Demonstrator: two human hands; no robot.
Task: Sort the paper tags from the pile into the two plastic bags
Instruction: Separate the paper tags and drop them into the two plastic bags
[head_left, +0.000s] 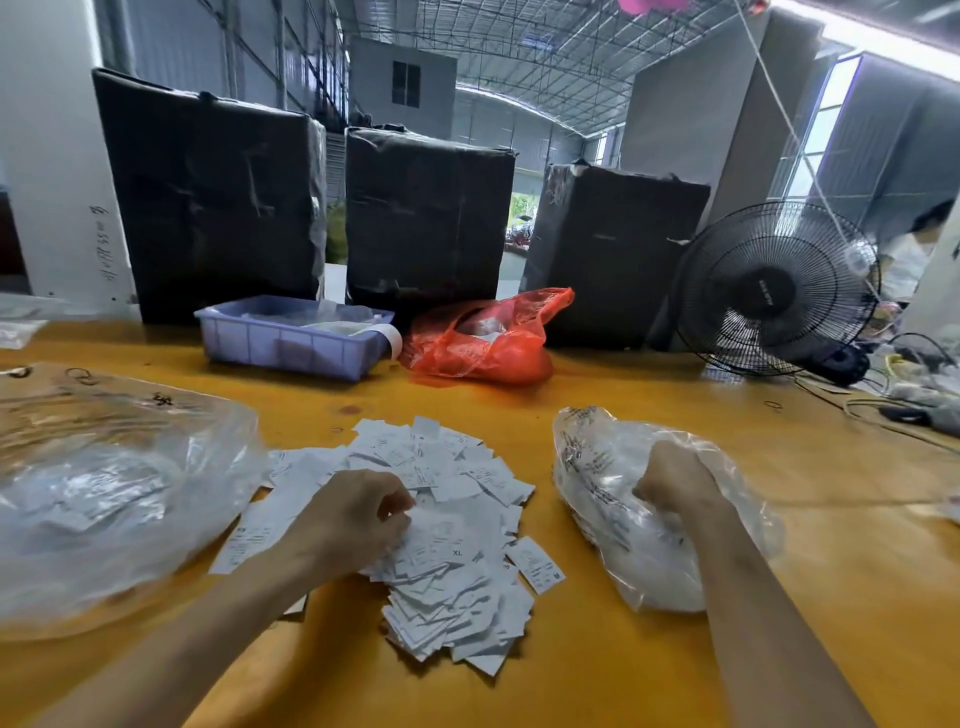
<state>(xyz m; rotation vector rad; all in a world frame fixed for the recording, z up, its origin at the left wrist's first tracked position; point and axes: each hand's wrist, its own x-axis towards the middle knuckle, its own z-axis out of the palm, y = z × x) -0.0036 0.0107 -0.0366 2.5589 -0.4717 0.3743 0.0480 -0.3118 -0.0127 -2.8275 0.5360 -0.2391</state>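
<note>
Left grip (358, 514): fingers curled, pinching tags at the middle of the paper tag pile (447, 530) on the yellow counter (597, 675). Right grip (675, 480): fist clenched around the film of the right plastic bag (623, 499), which holds tags. Left plastic bag (114, 488) lies just beside the pile, also holding tags.

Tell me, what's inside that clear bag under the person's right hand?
White paper tags show through the clear bag, bunched along its length. The right hand presses on its top and covers what lies beneath; the print on the tags is too blurred to read.
</note>
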